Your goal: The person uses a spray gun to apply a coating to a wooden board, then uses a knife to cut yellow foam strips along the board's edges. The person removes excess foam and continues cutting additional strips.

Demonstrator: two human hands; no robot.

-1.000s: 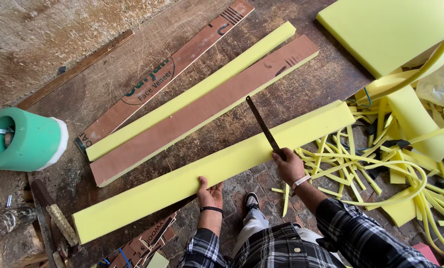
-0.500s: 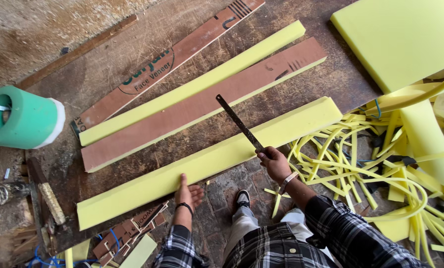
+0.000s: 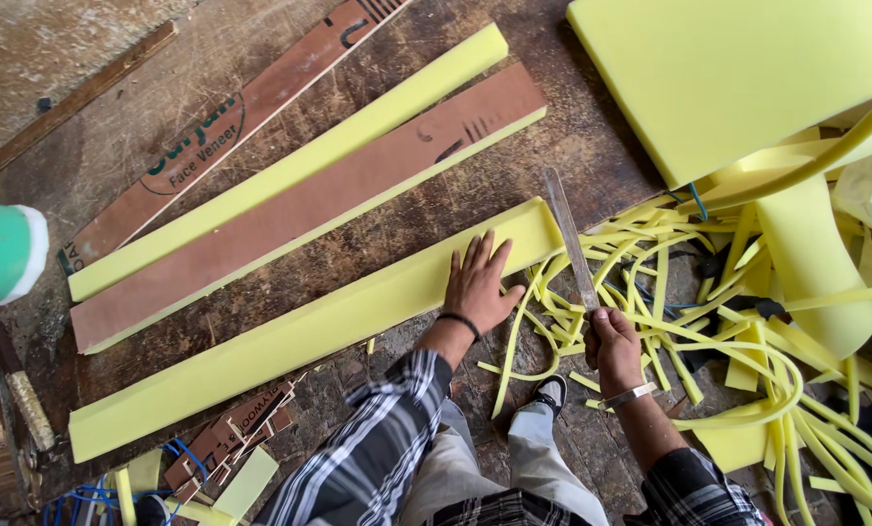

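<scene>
Yellow foam strip (image 3: 300,331) under the flat, spread left hand (image 3: 480,282) may get slashed crooked, since the right hand (image 3: 613,346), its fingers clamped on the long knife (image 3: 570,239), works close to that thumb.

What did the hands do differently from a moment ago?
The left hand slid along the yellow foam strip toward its right end and presses flat there. The right hand carried the long knife from the strip's middle to that end. The right hand still grips the knife; the brown boards stayed put.
</scene>
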